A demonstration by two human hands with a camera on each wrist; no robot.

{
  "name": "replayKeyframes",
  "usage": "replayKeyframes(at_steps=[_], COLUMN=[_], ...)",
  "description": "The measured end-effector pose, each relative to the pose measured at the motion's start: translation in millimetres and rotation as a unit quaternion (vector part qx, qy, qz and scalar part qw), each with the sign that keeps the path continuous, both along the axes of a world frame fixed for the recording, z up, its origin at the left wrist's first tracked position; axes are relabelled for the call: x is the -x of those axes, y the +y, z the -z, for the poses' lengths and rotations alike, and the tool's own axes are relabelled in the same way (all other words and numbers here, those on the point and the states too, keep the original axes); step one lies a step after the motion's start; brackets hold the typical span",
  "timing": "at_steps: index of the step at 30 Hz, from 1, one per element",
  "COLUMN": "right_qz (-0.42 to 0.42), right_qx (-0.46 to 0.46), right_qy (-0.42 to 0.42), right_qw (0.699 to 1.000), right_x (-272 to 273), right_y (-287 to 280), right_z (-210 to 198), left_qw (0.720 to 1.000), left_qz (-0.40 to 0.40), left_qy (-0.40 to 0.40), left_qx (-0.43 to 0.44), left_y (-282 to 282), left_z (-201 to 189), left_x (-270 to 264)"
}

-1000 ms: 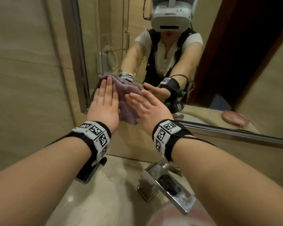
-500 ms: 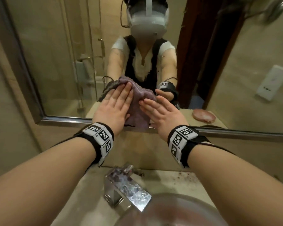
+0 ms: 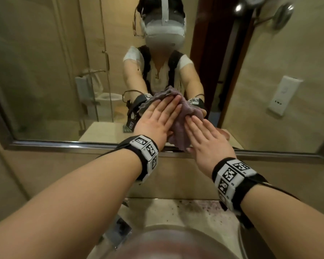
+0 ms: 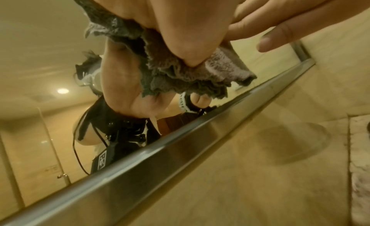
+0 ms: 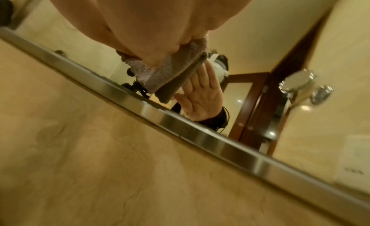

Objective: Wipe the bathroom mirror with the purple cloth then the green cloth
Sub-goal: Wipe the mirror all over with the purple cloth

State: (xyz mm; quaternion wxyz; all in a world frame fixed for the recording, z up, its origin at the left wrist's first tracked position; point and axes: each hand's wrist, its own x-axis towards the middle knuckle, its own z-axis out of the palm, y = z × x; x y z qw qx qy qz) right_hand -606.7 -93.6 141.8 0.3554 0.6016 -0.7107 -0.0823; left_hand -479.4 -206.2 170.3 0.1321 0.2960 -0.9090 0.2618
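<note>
The purple cloth (image 3: 178, 128) is pressed flat against the lower part of the bathroom mirror (image 3: 45, 71), just above its steel bottom frame (image 3: 64, 144). My left hand (image 3: 157, 116) lies on the cloth's left side with straight fingers. My right hand (image 3: 204, 135) presses the cloth's right side, fingers also straight. In the left wrist view the cloth (image 4: 180, 71) bunches under my palm. The right wrist view shows the cloth (image 5: 166, 71) under my hand against the glass. No green cloth is in view.
Below the mirror is a beige tiled wall, then a stone counter (image 3: 185, 210) with a round basin (image 3: 166, 243) and a chrome faucet (image 3: 118, 232). A white wall socket (image 3: 284, 94) and a chrome fitting (image 3: 281, 12) show at the right.
Both hands have slid the purple cloth to the right along the bottom of the mirror, away from its left frame. The hands stay flat on the cloth.
</note>
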Motion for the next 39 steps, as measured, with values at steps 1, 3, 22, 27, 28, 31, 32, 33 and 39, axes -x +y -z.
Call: replayKeyframes(at_steps=[1, 3, 22, 27, 28, 31, 32, 33, 39], right_qz=[-0.019, -0.039, -0.04, -0.008, -0.018, -0.019, -0.024, -0.025, -0.03], right_qx=[0.021, 0.03, 0.083, 0.035, 0.036, 0.027, 0.017, -0.002, -0.05], right_qy=[-0.043, -0.082, -0.069, -0.002, -0.005, 0.003, 0.012, 0.03, 0.059], right_qw=[0.999, 0.995, 0.993, 0.999, 0.999, 0.999, 0.999, 0.999, 0.997], right_x=[2, 6, -10, -41, -48, -74, -84, -94, -167], right_y=[3, 11, -37, -58, -64, -78, -83, -89, -133], right_z=[3, 8, -18, -32, -34, -45, -50, -55, -71], left_qw=[1.0, 1.0, 0.998, 0.997, 0.996, 0.994, 0.992, 0.99, 0.975], left_qz=[0.0, -0.005, -0.01, -0.062, -0.069, -0.093, -0.103, -0.115, -0.203], left_qy=[0.005, 0.017, 0.034, 0.048, 0.05, 0.061, 0.066, 0.072, 0.081], left_qx=[0.001, 0.002, 0.045, 0.017, 0.012, -0.012, -0.02, -0.027, -0.039], left_y=[4, 10, -19, -39, -43, -56, -61, -67, -103], left_z=[-2, -4, -29, -29, -29, -30, -31, -31, -35], left_x=[6, 13, -26, -59, -66, -88, -97, -107, -171])
